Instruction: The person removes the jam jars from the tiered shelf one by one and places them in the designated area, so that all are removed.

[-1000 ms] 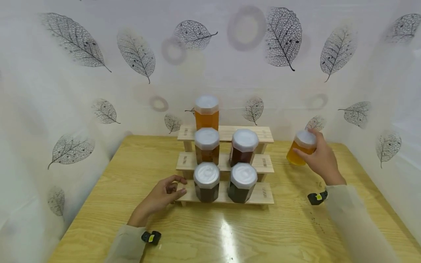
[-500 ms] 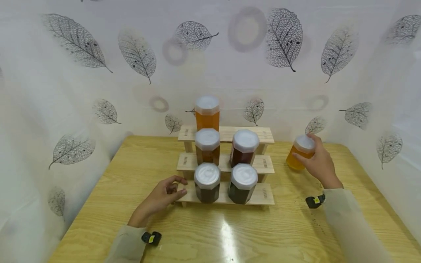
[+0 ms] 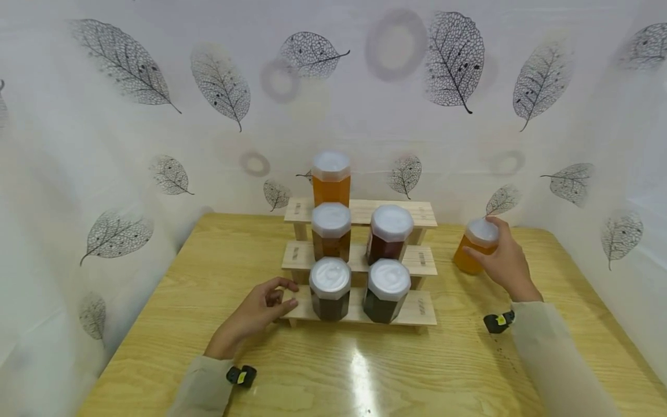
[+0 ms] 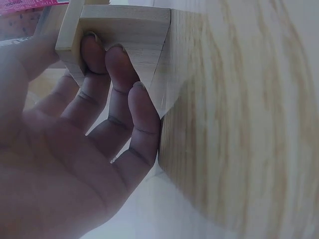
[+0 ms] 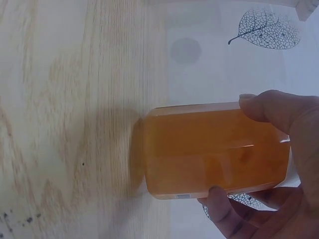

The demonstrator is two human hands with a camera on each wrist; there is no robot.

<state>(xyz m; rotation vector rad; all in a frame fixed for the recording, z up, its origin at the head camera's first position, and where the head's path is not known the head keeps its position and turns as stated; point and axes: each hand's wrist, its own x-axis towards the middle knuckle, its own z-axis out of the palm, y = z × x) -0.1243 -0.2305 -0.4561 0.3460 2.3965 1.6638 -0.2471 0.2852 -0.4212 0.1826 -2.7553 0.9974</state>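
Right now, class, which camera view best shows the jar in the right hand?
The right wrist view: there the orange jar looms large in the right hand, its side plain. The head view shows it smaller, with its white lid; the left wrist view doesn't show it.

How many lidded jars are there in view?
6. On the wooden rack: orange jar, top tier; amber jar and red jar, middle; dark brown jar and dark green jar, bottom. The right hand holds the sixth jar. More could hide behind the rack.
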